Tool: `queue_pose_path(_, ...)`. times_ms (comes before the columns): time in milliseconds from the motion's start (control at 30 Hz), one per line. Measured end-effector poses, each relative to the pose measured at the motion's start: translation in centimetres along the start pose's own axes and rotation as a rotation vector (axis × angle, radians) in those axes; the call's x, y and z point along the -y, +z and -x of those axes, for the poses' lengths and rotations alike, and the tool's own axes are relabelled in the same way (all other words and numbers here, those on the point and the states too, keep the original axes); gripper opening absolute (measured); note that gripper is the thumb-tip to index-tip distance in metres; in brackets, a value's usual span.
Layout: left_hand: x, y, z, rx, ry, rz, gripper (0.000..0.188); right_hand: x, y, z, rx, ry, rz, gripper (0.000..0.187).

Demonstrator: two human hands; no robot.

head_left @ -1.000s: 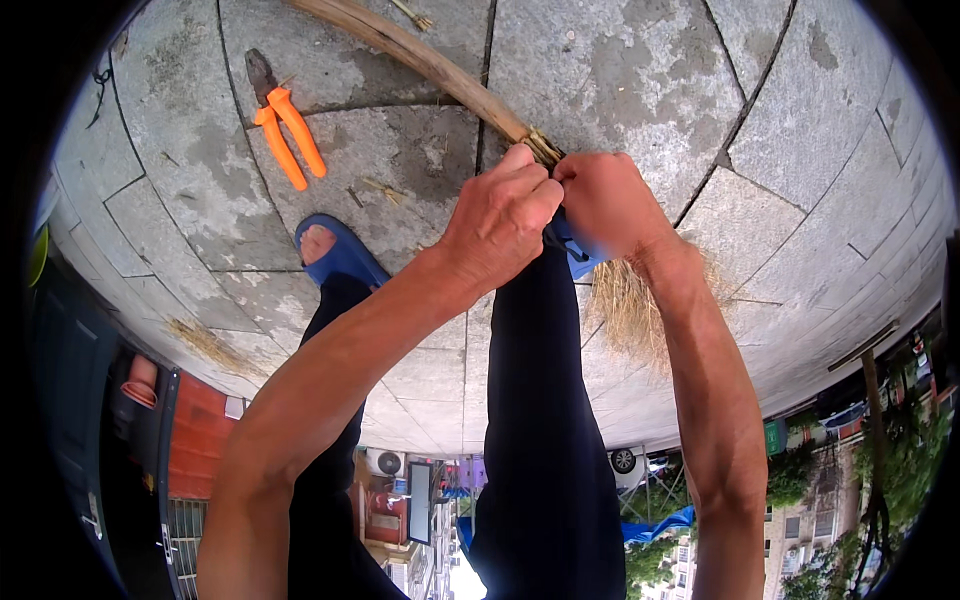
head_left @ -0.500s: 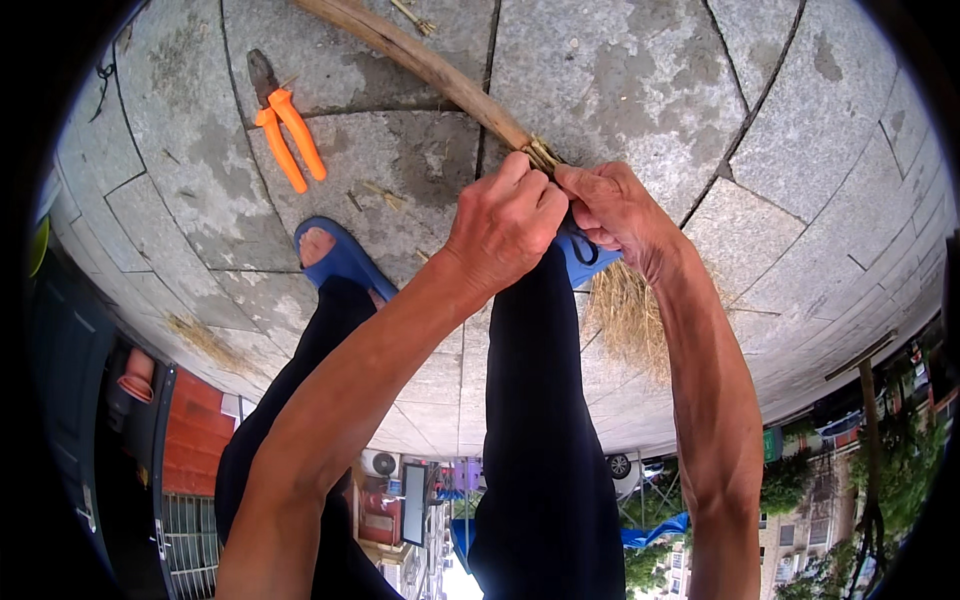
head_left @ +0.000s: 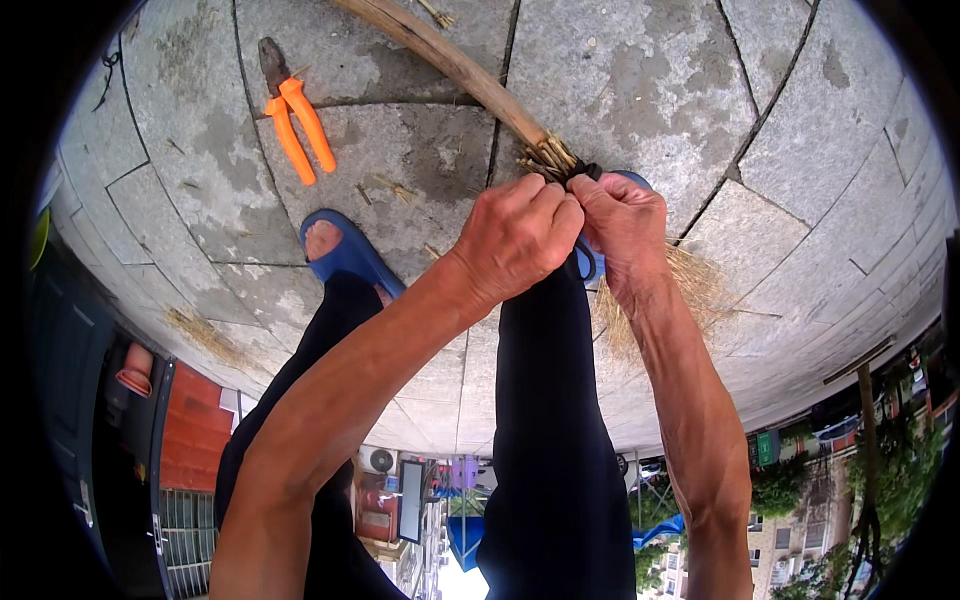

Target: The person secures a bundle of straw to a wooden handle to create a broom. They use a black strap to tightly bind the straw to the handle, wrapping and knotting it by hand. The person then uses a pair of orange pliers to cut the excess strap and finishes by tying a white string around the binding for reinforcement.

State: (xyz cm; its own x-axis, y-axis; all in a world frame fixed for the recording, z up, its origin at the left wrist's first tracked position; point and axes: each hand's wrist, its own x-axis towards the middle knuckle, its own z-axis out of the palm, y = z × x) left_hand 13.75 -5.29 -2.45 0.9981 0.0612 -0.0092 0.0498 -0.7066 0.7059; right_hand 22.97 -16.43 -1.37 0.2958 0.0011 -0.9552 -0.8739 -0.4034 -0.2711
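Observation:
A straw broom lies across the paving, its wooden handle (head_left: 455, 70) running to the upper left. Cut stalk ends (head_left: 549, 157) cluster where the handle meets the straw, and the pale bristles (head_left: 690, 290) fan out beyond my right wrist. Black cord (head_left: 589, 170) sits at this neck, with a loose loop hanging below my fingers. My left hand (head_left: 522, 235) is closed in a fist just under the stalk ends, seemingly gripping the cord. Thumb and fingers of my right hand (head_left: 622, 225) pinch the cord close beside it. The exact grip points are partly hidden.
Pliers with orange handles (head_left: 300, 130) lie on the stone paving (head_left: 620, 70) at the upper left. My feet in blue slippers (head_left: 345, 245) stand near the broom, one mostly hidden behind my hands. Straw scraps (head_left: 392, 187) are scattered about. A red panel (head_left: 195, 425) stands at lower left.
Both hands have shifted slightly down and right, away from the stalk ends. More stalk ends and the black cord at the broom's neck now show. The whole view has shifted a little.

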Motion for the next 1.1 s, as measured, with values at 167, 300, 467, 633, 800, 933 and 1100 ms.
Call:
queue_pose_path(167,-0.8,-0.8,1.5,0.111,-0.132,0.061,0.022,-1.3,-2.6,-0.4,-0.022,-0.369,0.335,0.028)
queue_pose_path(300,0.6,-0.1,3.6,0.242,-0.267,0.087,0.024,1.3,-2.7,-1.3,-0.132,-0.627,0.887,0.021)
queue_pose_path(467,1.9,1.0,7.0,0.278,-0.558,0.085,0.027,2.4,-1.0,-4.5,-0.214,-0.668,1.267,0.020)
queue_pose_path(633,-1.2,1.1,7.9,0.002,-0.874,0.382,0.009,2.1,-0.6,-4.2,-0.289,-0.595,0.920,0.020)
queue_pose_path(800,-5.2,-2.7,5.5,-0.182,-1.192,0.766,0.010,1.3,-0.5,-4.9,-0.134,-0.524,0.455,0.020)
queue_pose_path(933,-5.1,-4.9,4.3,-0.314,-0.924,0.814,0.011,1.4,0.2,-4.8,-0.125,-0.482,0.233,0.023)
queue_pose_path(1100,-4.3,-6.0,1.5,-0.436,-0.872,1.182,0.020,2.0,-0.2,-4.8,-0.029,-0.470,0.284,0.022)
